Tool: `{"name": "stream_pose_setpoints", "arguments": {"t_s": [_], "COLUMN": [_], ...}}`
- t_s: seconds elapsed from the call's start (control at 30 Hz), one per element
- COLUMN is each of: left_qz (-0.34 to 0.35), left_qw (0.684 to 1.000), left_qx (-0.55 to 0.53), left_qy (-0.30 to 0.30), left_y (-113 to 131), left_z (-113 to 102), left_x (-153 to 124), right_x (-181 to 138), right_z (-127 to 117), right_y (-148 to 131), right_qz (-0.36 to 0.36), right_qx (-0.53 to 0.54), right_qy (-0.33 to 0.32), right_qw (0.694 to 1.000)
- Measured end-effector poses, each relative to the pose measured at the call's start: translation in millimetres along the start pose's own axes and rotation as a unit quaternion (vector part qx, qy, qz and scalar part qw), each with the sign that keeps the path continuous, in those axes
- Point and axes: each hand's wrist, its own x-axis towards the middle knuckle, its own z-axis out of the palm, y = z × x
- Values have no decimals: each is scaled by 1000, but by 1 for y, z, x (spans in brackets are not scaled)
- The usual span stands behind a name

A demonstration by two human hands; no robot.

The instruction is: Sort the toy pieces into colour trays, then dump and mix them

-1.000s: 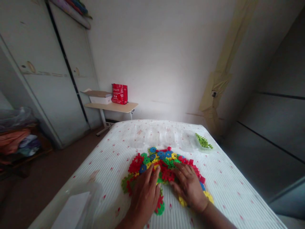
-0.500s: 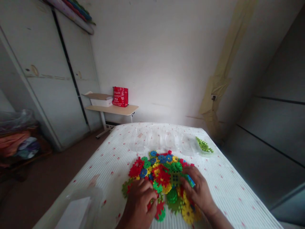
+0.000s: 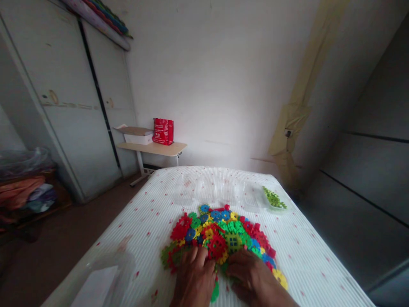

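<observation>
A heap of plastic gear-shaped building pieces (image 3: pixel 219 245) in red, green, blue and yellow lies on the table near me. At its near left side is my left hand (image 3: pixel 195 273), fingers together and bent down into the pieces; their tips are hidden. My right hand (image 3: pixel 252 270) is at the near middle of the heap, thumb and fingers curled inward by a green piece. What either hand holds is hidden. Just beyond the right fingers lies an olive-green square piece (image 3: pixel 234 242) with window-like holes. A yellow gear (image 3: pixel 280 279) lies right of the right wrist.
Behind the heap stands a row of clear plastic containers (image 3: pixel 207 194). The rightmost holds light-green pieces (image 3: pixel 274 198). At the near left is a clear tub (image 3: pixel 123 273) with a white sheet (image 3: pixel 97 288). A side table (image 3: pixel 156 148) bears a red bag (image 3: pixel 163 131) and a box.
My right hand has moved left and nearer to me, uncovering red and blue pieces on the heap's right side. My left hand has shifted slightly right. The view has tilted slightly.
</observation>
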Motion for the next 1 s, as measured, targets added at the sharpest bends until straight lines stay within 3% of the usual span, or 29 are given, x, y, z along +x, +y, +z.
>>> {"name": "stream_pose_setpoints", "arguments": {"t_s": [0.13,0.27,0.4,0.53,0.7,0.8,0.9,1.0], "left_qz": [27,38,-17,-137,-254,-319,-365,-378], "left_qw": [999,995,982,941,877,825,768,738], "left_qx": [-3,-34,-154,-299,-401,-464,-526,-558], "left_qy": [36,83,108,81,74,45,21,12], "left_y": [-1,-8,-19,-26,-22,-19,-17,-14], "left_z": [-7,-22,-23,-22,-29,-28,-25,-23], "left_x": [4,8,6,6,11,12,13,14], "right_x": [-4,-5,6,28,47,48,46,45], "right_z": [2,-6,-18,-22,-16,-12,-12,-15], "right_y": [12,27,40,43,38,38,41,43], "right_qz": [54,156,199,215,227,238,233,204], "right_qx": [76,158,210,188,59,33,30,30], "right_qy": [63,124,151,88,23,-5,-35,-77], "right_qw": [994,967,945,954,972,971,971,976]}}
